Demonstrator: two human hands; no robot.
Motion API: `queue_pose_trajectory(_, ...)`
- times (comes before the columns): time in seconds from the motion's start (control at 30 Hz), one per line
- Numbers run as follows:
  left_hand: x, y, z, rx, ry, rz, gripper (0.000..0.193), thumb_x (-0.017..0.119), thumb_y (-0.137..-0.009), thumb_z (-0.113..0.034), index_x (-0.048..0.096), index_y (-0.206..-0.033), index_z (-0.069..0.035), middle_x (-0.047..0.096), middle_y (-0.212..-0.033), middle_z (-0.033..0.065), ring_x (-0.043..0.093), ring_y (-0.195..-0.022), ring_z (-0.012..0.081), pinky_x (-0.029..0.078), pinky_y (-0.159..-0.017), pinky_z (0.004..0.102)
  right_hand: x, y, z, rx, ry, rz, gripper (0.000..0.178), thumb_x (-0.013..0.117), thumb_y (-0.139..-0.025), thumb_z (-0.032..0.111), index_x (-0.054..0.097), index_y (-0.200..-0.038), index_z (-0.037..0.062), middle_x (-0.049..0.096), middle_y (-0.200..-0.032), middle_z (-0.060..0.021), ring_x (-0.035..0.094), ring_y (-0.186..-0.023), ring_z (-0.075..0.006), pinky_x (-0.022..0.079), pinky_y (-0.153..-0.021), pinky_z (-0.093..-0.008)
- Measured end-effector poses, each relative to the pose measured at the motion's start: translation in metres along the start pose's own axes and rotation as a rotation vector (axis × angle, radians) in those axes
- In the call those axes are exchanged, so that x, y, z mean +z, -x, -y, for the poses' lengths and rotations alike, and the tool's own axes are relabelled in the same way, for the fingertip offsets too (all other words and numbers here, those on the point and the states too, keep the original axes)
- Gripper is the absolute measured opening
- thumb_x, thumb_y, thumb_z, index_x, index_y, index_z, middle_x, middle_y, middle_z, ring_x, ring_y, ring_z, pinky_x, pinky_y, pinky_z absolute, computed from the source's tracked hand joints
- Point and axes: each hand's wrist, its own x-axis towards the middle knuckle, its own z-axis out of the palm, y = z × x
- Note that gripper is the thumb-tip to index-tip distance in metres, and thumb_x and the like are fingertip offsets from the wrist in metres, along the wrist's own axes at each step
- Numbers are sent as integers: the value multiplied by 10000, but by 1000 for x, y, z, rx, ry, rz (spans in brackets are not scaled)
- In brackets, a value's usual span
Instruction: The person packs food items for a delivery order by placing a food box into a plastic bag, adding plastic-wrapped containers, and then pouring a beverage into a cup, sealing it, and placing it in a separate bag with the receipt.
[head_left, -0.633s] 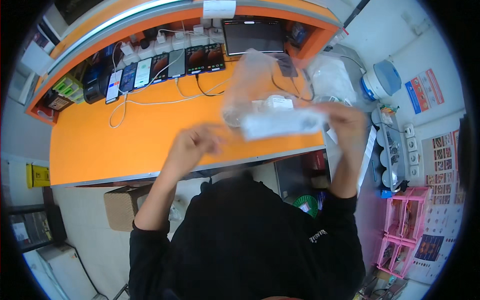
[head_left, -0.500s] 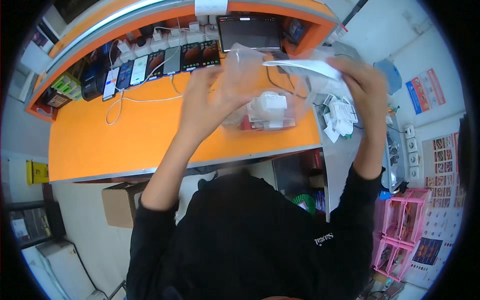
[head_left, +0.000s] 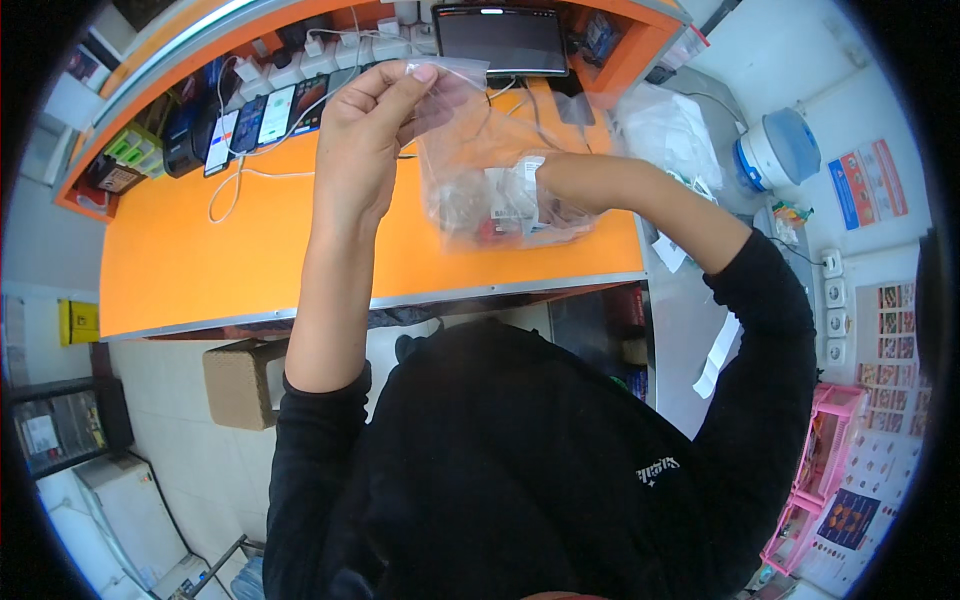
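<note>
I'd call this a small shop, likely one selling takeaway food. Along the back of the orange table (head_left: pixel 240 270), towards ten o'clock, phones (head_left: pixel 276 115) lie side by side below a row of white plugs (head_left: pixel 318 66), and a tablet (head_left: pixel 500 40) stands at twelve. A clear bag (head_left: pixel 460 212) near twelve holds goods with a white label (head_left: pixel 518 188). At three, a sheet (head_left: pixel 893 340) shows rows of small pictures, seemingly dishes.

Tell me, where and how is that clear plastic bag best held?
The bag is probably best pinched by its upper edge, from the left: that edge is thin and raised, and the left hand pinches it there. Lower down it bulges over its contents, and the right hand takes up the right side.
</note>
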Motion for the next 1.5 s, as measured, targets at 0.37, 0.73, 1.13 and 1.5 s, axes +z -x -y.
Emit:
queue_pose_trajectory(0.37,0,-2,8,213,-408,-73,118,538,-854,-179,574,-826,-70,631,-898,67,563,-776,94,431,-760,225,32,20,-15,227,306,-275,150,612,-673,172,657,-713,35,621,-730,-143,603,-737,-280,461,-692,-351)
queue_pose_trajectory(0.73,76,-47,25,262,-653,411,342,638,-743,-113,463,-1028,-41,470,-586,-7,448,-521,72,372,-493,212,-68,118,-20,20,574,-466,27,571,-695,3,574,-716,20,570,-804,-69,550,-901,-242,438,-771,-350)
queue_pose_trajectory(1.13,121,-58,53,144,-752,511,140,675,-722,-114,589,-746,-7,571,-676,19,501,-634,55,422,-595,205,108,12,-98,-117,-566,-926,1025,780,-555,233,155,-1335,6,246,-1346,-204,255,-1241,-307,202,-1018,-357)
queue_pose_trajectory(1.5,-5,-16,35,131,-858,379,1153,826,-442,-286,156,-1360,-96,291,-1322,195,265,-1250,307,238,-1026,380,116,-33,-76,24,-1156,-1387,121,648,-747,59,599,-821,-23,601,-773,-53,557,-704,-120,435,-646,-234)
